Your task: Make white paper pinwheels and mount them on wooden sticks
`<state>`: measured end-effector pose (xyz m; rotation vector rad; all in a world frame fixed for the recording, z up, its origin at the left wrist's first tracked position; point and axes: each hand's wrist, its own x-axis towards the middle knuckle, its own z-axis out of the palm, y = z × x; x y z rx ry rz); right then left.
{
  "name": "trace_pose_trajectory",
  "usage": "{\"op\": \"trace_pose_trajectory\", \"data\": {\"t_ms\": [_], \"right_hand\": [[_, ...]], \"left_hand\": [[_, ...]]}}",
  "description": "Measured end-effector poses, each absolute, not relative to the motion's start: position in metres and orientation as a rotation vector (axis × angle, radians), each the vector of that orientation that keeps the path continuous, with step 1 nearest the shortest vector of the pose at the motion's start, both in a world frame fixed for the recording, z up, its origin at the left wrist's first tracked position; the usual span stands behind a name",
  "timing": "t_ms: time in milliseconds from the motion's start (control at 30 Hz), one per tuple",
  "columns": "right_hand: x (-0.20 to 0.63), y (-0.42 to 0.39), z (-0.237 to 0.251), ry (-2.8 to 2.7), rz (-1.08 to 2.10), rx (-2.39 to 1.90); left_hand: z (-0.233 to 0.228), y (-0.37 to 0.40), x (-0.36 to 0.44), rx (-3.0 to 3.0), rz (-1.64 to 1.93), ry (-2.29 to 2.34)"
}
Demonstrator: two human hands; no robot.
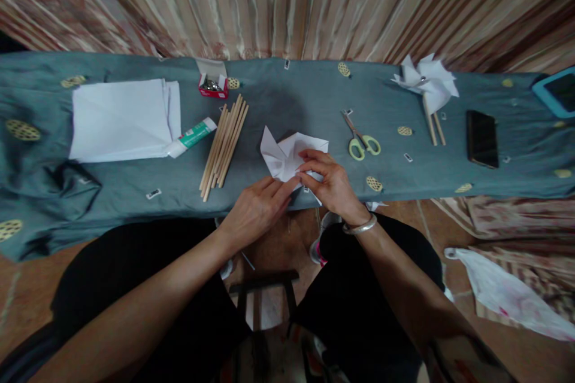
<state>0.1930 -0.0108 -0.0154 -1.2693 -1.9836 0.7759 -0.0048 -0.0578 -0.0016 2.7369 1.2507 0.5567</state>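
Note:
A white paper pinwheel (290, 146), partly folded, lies near the front edge of the cloth-covered table. One of its points sticks up at the left. My left hand (257, 208) grips its lower edge, fingers closed on the paper. From the right, my right hand (330, 182) pinches the same paper with thumb and fingertips, close to the left fingertips. Both hands cover the paper's lower part. Green-handled scissors (359, 139) lie to the right of the paper, and a bundle of wooden sticks (224, 146) lies to its left.
A stack of white paper (119, 122), a glue tube (193, 136) and a red box of metal pins (212, 86) sit at the left. Toward the right are finished pinwheels (429, 84) on sticks, a black phone (482, 139) and a blue-framed device (557, 93). A curtain (287, 6) hangs behind.

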Motion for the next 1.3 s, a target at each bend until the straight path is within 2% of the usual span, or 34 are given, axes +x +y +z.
{"op": "trace_pose_trajectory", "data": {"t_ms": [367,1300], "right_hand": [[0.1836,-0.0082,-0.0163,-2.008,0.629,-1.334],[0.1817,-0.0109,-0.0126,-2.021,0.563,-1.351]], "left_hand": [[-0.0036,-0.0580,-0.0062,2.775,0.570,1.148],[-0.0064,-0.0536,-0.0062,2.683,0.701,1.155]]}}
